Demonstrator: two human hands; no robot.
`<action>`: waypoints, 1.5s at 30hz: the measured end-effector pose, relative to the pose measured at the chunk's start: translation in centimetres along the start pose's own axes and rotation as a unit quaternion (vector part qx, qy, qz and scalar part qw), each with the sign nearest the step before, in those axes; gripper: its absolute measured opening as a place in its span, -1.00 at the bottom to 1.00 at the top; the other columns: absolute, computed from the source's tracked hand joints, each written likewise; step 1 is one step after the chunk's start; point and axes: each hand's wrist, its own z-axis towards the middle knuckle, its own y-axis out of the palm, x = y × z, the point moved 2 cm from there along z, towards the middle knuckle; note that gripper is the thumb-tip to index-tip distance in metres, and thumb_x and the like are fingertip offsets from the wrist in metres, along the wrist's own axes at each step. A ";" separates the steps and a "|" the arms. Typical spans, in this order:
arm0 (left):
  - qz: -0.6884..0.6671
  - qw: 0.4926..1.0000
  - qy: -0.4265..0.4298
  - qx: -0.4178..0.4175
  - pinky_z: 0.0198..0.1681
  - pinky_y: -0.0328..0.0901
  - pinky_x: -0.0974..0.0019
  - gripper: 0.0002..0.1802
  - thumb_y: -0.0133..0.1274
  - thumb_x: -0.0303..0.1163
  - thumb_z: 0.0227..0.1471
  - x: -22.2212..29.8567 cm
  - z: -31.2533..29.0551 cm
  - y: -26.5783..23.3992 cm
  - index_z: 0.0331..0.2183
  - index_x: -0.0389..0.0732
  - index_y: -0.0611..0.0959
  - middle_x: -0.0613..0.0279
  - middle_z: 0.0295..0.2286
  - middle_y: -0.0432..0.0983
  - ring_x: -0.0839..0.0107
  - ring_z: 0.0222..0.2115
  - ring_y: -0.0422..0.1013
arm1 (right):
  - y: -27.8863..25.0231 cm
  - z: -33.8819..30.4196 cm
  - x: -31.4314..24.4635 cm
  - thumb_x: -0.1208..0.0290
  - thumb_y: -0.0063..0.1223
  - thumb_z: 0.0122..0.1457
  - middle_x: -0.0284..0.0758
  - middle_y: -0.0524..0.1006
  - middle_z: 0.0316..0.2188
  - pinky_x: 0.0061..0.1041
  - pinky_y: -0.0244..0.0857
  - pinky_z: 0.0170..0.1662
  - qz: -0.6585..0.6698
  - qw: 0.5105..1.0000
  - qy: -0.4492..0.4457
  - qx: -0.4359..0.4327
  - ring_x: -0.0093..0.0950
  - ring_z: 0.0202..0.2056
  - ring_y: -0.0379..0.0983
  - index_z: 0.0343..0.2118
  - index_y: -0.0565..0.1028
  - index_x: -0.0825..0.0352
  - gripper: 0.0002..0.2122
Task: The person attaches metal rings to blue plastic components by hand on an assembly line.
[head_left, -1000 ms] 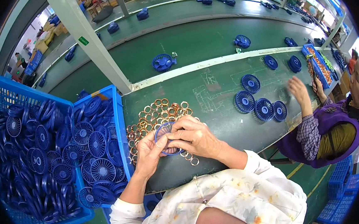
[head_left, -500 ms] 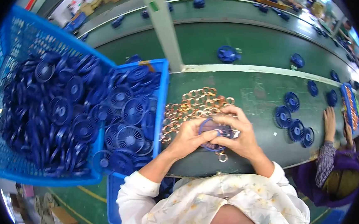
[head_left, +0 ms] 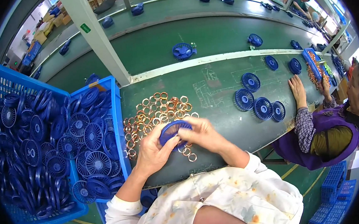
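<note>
A round blue fan cover (head_left: 169, 133) with thin spokes is held tilted over the green tabletop. My left hand (head_left: 152, 152) is closed round its left and lower rim, thumb pressed on the near side. My right hand (head_left: 203, 134) bends its fingers in to the middle of the cover, fingertips pinched together. Whatever sits between those fingertips is hidden. Just beyond and beside my hands, many copper-coloured rings (head_left: 163, 104) lie spread on the tabletop. A few stray rings (head_left: 192, 157) lie just below my right hand.
Blue crates (head_left: 32, 76) full of fan covers stand at my left. Several fan covers (head_left: 244, 99) lie to the right. A co-worker (head_left: 323, 134) sits there, a hand on the table, near a blue tray (head_left: 310, 63) of rings. A white post (head_left: 89, 31) rises ahead; fan parts (head_left: 183, 51) sit beyond the ledge.
The view has swung to the right, showing more of the co-worker. The fan cover has turned in my left hand, and my right fingers have come off its far rim to its middle.
</note>
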 end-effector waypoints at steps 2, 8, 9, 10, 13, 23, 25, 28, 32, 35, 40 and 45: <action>0.138 0.985 0.087 0.052 0.11 0.35 0.19 -0.28 0.31 -0.42 0.00 0.6 0.3 0.0 0.15 -0.35 0.37 -0.19 0.00 0.49 0.14 0.03 0.47 | -2.6 0.8 -0.6 0.38 0.17 0.26 -0.48 0.58 -0.30 -0.64 0.43 -0.29 -0.103 0.980 -0.131 0.107 -0.68 -0.28 0.51 -0.12 0.57 0.33 -0.80; 0.332 0.913 0.105 0.213 -0.02 0.41 0.19 -0.54 0.22 -0.51 0.03 2.1 0.3 -4.8 0.01 -0.30 0.57 -0.03 -0.09 0.58 0.20 -0.05 0.52 | -13.1 -0.8 -1.8 0.45 0.22 0.08 -0.21 0.56 -0.15 -0.25 0.36 -0.02 -0.641 0.618 -0.181 0.418 -0.18 -0.07 0.47 -0.16 0.55 0.27 -0.77; 0.381 0.888 0.127 0.224 -0.05 0.40 0.19 -0.56 0.23 -0.49 0.02 2.5 0.3 -5.4 -0.01 -0.30 0.58 -0.02 -0.09 0.58 0.17 -0.10 0.53 | -13.5 -1.1 -1.6 0.48 0.22 0.06 -0.18 0.53 -0.09 -0.23 0.33 0.03 -0.649 0.605 -0.190 0.420 -0.16 -0.03 0.44 -0.14 0.53 0.28 -0.73; 0.421 0.864 0.139 0.239 -0.05 0.40 0.19 -0.56 0.23 -0.49 0.02 2.5 0.2 -6.2 -0.02 -0.29 0.58 -0.02 -0.10 0.58 0.14 -0.11 0.53 | -12.5 -1.3 -1.6 0.52 0.23 0.02 -0.16 0.49 -0.03 -0.21 0.29 0.09 -0.665 0.591 -0.194 0.412 -0.14 0.02 0.40 -0.11 0.52 0.30 -0.68; 0.498 0.811 0.107 0.289 -0.01 0.35 0.10 -0.63 0.20 -0.52 -0.02 2.8 -0.6 -8.8 -0.10 -0.29 0.61 -0.01 -0.16 0.57 0.04 -0.13 0.47 | -9.1 -1.7 -1.1 0.53 0.23 0.00 -0.19 0.53 -0.17 -0.24 0.35 -0.01 -0.633 0.706 -0.195 0.252 -0.17 -0.08 0.46 -0.20 0.55 0.29 -0.75; 0.526 0.795 -0.108 0.280 0.08 0.29 0.15 -0.39 0.40 -0.38 -0.29 6.0 -8.5 -14.8 -0.08 -0.22 0.64 0.05 -0.09 0.57 0.07 -0.04 0.41 | -6.6 -1.0 0.3 0.57 0.19 0.08 -0.22 0.52 -0.38 -0.37 0.41 -0.22 -0.494 0.856 -0.082 0.126 -0.24 -0.30 0.52 -0.38 0.59 0.37 -0.95; 0.562 0.774 -0.142 0.254 0.08 0.32 0.12 -0.25 0.45 -0.38 -0.38 5.9 -9.3 -14.1 -0.02 -0.18 0.60 0.13 -0.05 0.55 0.10 0.00 0.40 | -6.1 -0.4 0.7 0.58 0.18 0.11 -0.22 0.54 -0.36 -0.43 0.41 -0.26 -0.507 0.849 -0.104 0.101 -0.32 -0.33 0.53 -0.37 0.55 0.41 -0.95; 0.590 0.752 -0.167 0.243 0.06 0.35 0.11 -0.20 0.47 -0.36 -0.41 6.0 -8.8 -12.4 0.00 -0.14 0.59 0.19 -0.03 0.55 0.14 0.03 0.39 | -6.1 -0.3 0.7 0.50 0.07 0.27 -0.25 0.60 -0.26 -0.53 0.44 -0.25 -0.397 0.902 -0.066 0.153 -0.56 -0.33 0.52 -0.30 0.47 0.43 -0.91; 0.570 0.767 -0.110 0.274 -0.03 0.37 0.12 -0.43 0.40 -0.24 -0.23 5.4 -8.1 -13.0 -0.11 -0.18 0.63 0.15 -0.12 0.61 0.13 -0.08 0.48 | -6.2 0.1 1.6 0.43 -0.07 0.38 -0.26 0.59 -0.25 -0.62 0.47 -0.16 -0.124 0.975 -0.031 0.180 -0.61 -0.29 0.53 -0.19 0.41 0.36 -0.89; 0.476 0.801 -0.221 0.287 -0.26 0.42 0.02 -0.51 0.32 -0.04 -0.13 6.2 -6.7 -11.6 -0.28 -0.25 0.67 0.05 -0.43 0.67 0.00 -0.36 0.58 | -5.5 0.3 2.2 0.48 0.00 0.34 -0.26 0.59 -0.24 -0.64 0.48 -0.17 -0.030 0.989 -0.001 0.147 -0.60 -0.29 0.54 -0.18 0.42 0.34 -0.92; 0.520 0.776 -0.182 0.306 -0.23 0.40 -0.05 -0.74 0.15 -0.29 0.02 4.3 -5.6 -12.3 -0.30 -0.28 0.66 -0.24 -0.39 0.58 -0.19 -0.33 0.52 | -3.0 0.4 2.0 0.54 0.02 0.30 -0.36 0.58 -0.26 -0.70 0.45 -0.31 -0.008 0.996 0.012 0.091 -0.67 -0.36 0.50 -0.18 0.46 0.31 -0.92; 0.247 0.859 0.113 0.435 -0.19 0.42 0.42 -0.73 0.03 -0.59 0.17 5.4 -4.3 -10.6 -0.06 -0.37 0.57 0.09 -0.25 0.63 0.44 -0.26 0.57 | -1.5 0.8 1.3 0.57 0.06 0.28 -0.39 0.56 -0.31 -0.68 0.49 -0.36 -0.007 0.996 -0.007 0.093 -0.69 -0.41 0.51 -0.13 0.51 0.34 -0.87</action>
